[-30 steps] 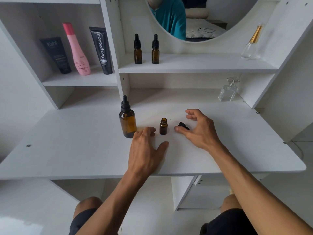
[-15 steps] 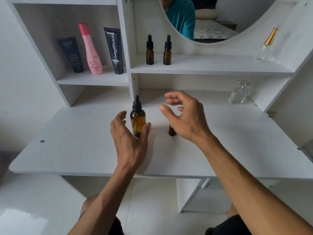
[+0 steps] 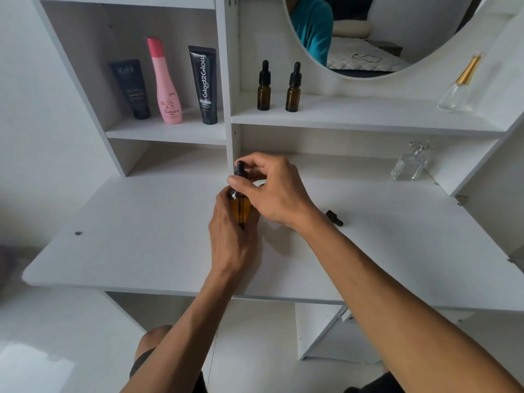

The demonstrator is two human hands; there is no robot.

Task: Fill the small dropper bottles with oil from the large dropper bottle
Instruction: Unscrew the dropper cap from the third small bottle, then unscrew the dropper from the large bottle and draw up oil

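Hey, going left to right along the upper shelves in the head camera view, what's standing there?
Dark Kahf tube → pink Tamara bottle → black Glad2Glow tube → small dropper bottle → second small dropper bottle → gold-capped clear perfume bottle.

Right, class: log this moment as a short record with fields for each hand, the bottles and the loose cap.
left hand: grips the large dropper bottle round its amber body
right hand: pinches that bottle's black dropper cap
loose dropper cap: lies on the desk, right of the hands
small dropper bottles: two, capped, upright on the shelf
open small bottle: hidden
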